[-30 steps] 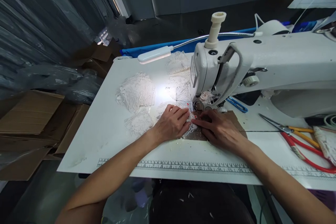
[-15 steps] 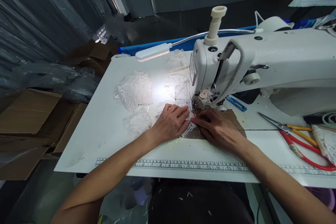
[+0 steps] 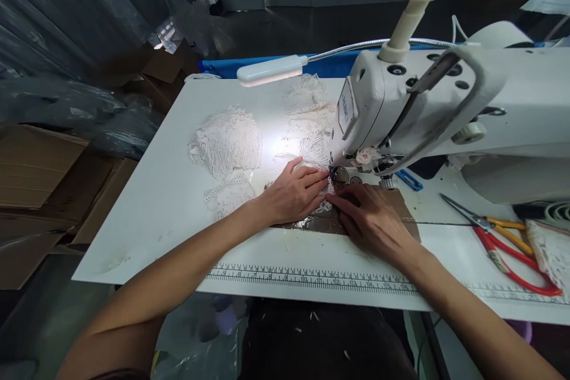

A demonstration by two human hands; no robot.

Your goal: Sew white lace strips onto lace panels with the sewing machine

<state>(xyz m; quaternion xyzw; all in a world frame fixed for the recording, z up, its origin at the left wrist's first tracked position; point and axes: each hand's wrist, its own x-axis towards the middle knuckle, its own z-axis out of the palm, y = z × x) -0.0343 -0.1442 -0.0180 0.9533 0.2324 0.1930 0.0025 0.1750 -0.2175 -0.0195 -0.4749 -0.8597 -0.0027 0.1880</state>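
Observation:
My left hand (image 3: pixel 298 193) lies flat, fingers stretched out, over a white lace piece (image 3: pixel 324 206) at the needle area of a white sewing machine (image 3: pixel 367 107). Opposite it, my right hand (image 3: pixel 371 217) has its index finger on the lace edge, with the other fingers bent and the thumb tucked low. Both sets of fingertips are close to the presser foot (image 3: pixel 332 173), which partly hides the lace. Under the hands is a shiny brown sheet (image 3: pixel 312 224). A pale fabric flower (image 3: pixel 367 156) hangs on the machine head.
Lace piles (image 3: pixel 229 139) lie left on the white table (image 3: pixel 155 202), with more lace (image 3: pixel 312 124) behind my left hand. A lamp (image 3: pixel 269 70) shines from above. Red-handled scissors (image 3: pixel 512 261), yellow-handled scissors (image 3: pixel 507 225) and a blue tool (image 3: pixel 408 179) lie right. Cardboard boxes (image 3: pixel 40 166) stand left.
The camera view has shifted, so the machine head looks larger and further right. More of the brown sheet shows below my left hand. Red dots near the fingertips are no longer visible.

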